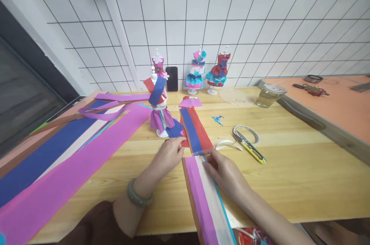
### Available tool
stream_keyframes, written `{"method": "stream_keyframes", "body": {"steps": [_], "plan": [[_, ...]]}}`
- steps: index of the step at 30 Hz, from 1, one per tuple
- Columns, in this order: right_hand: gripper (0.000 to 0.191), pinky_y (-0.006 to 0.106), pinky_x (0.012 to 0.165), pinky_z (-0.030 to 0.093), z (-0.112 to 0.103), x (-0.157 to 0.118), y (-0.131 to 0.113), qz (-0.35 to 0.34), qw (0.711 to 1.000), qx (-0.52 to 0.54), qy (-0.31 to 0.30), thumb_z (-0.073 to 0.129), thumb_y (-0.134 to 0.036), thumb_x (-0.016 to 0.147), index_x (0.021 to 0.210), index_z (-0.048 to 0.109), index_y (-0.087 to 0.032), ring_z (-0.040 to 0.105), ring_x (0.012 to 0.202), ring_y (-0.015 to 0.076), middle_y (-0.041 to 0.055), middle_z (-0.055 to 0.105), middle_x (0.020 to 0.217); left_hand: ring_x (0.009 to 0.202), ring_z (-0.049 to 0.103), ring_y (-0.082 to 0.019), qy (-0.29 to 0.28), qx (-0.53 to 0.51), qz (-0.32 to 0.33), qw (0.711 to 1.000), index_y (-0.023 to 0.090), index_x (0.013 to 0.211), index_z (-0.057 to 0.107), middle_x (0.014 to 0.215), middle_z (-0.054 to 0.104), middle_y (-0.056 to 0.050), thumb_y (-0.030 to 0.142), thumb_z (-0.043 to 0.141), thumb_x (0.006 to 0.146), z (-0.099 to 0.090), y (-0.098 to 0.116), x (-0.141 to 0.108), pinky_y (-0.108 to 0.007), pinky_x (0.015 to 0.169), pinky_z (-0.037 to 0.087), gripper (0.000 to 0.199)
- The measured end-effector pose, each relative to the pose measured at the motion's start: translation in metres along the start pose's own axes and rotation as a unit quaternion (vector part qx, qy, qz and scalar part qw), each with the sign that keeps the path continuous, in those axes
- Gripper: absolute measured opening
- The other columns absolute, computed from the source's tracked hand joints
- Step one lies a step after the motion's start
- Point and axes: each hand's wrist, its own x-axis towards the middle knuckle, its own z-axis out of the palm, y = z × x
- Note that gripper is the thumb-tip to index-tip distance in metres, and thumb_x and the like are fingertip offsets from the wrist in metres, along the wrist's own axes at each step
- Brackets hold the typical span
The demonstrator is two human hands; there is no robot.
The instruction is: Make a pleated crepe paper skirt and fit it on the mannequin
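Observation:
A layered strip of red and blue crepe paper [192,129] lies flat on the table before me. Just below it a second strip of purple, white and brown crepe paper [202,195] runs toward the table's front edge. My right hand [222,166] pinches the lower edge of the red and blue strip, its other fingers curled over the white one. With fingers closed, my left hand [170,150] rests at a red paper piece left of the strip; what its fingertips hold is hidden. Behind it stands a small dress form [162,118] in a purple skirt with red and blue paper across its top.
Long crepe paper strips [95,152] cover the left side. Scissors [250,146] lie against a tape roll [257,133] on the right. Farther back are a lidded cup [267,96], a phone [172,79] and several dressed forms [196,69] along the tiled wall.

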Motion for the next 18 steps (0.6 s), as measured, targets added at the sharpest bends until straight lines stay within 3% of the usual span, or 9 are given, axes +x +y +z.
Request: {"method": "stream_keyframes", "body": {"steps": [4, 8, 12, 18], "plan": [[0.025, 0.026, 0.062, 0.043, -0.002, -0.005, 0.003, -0.007, 0.997, 0.073, -0.001, 0.042, -0.022, 0.079, 0.102, 0.051, -0.021, 0.056, 0.069, 0.0164, 0.002, 0.06, 0.075, 0.07, 0.053, -0.015, -0.003, -0.045, -0.008, 0.999, 0.019, 0.094, 0.059, 0.071, 0.058, -0.001, 0.025, 0.047, 0.077, -0.007, 0.002, -0.001, -0.024, 0.064, 0.039, 0.022], [0.017, 0.026, 0.066, 0.045, -0.006, -0.014, 0.018, 0.008, 0.991, 0.129, 0.041, 0.045, -0.03, 0.08, 0.092, 0.051, -0.02, 0.057, 0.076, 0.0172, 0.0049, 0.06, 0.081, 0.073, 0.054, -0.014, -0.063, -0.125, 0.0, 0.99, 0.019, 0.094, 0.059, 0.08, 0.061, -0.001, 0.037, 0.055, 0.071, -0.009, 0.011, -0.004, -0.023, 0.063, 0.041, 0.029], [0.014, 0.025, 0.064, 0.045, -0.004, -0.016, 0.033, 0.027, 0.986, 0.155, 0.057, 0.046, -0.033, 0.08, 0.084, 0.048, -0.02, 0.057, 0.073, 0.0161, 0.0041, 0.058, 0.078, 0.067, 0.053, -0.011, -0.125, -0.155, -0.009, 0.98, 0.019, 0.1, 0.058, 0.075, 0.06, 0.001, 0.026, 0.055, 0.069, 0.0, 0.012, -0.006, -0.02, 0.058, 0.04, 0.031], [0.014, 0.023, 0.059, 0.043, -0.012, -0.011, 0.036, 0.024, 0.995, 0.093, 0.033, 0.043, -0.032, 0.082, 0.079, 0.049, -0.02, 0.056, 0.065, 0.0144, 0.0014, 0.058, 0.071, 0.061, 0.051, -0.01, -0.113, -0.174, -0.014, 0.978, 0.018, 0.095, 0.06, 0.069, 0.057, 0.002, 0.022, 0.05, 0.072, 0.009, 0.004, -0.006, -0.02, 0.055, 0.038, 0.025]]}}
